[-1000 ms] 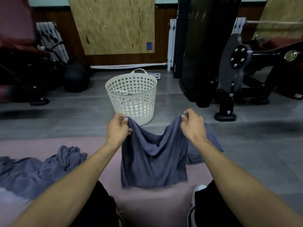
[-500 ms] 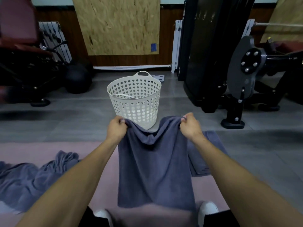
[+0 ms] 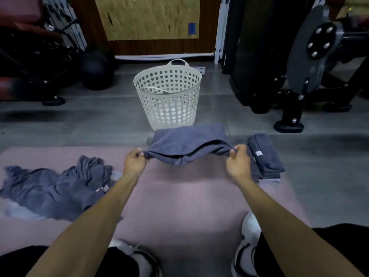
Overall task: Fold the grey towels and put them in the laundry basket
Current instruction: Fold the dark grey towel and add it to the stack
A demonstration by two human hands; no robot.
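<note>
A grey towel (image 3: 187, 142) lies doubled over at the far edge of the pink mat, its far part on the floor. My left hand (image 3: 134, 164) pinches its near left corner and my right hand (image 3: 237, 162) pinches its near right corner, both lifted a little above the mat. The white perforated laundry basket (image 3: 167, 96) stands upright just beyond the towel. A stack of folded grey towels (image 3: 263, 154) sits to the right of my right hand. A heap of crumpled grey towels (image 3: 52, 186) lies on the mat at my left.
The pink mat (image 3: 179, 196) covers the floor in front of my knees and shoes. Black gym machines stand at the right (image 3: 299, 66) and left (image 3: 30, 56). A dark ball (image 3: 95, 70) rests behind the basket's left side.
The towel hung down from my raised hands before. Now it is swung forward and laid doubled on the mat's far edge, with my hands lower and wider apart.
</note>
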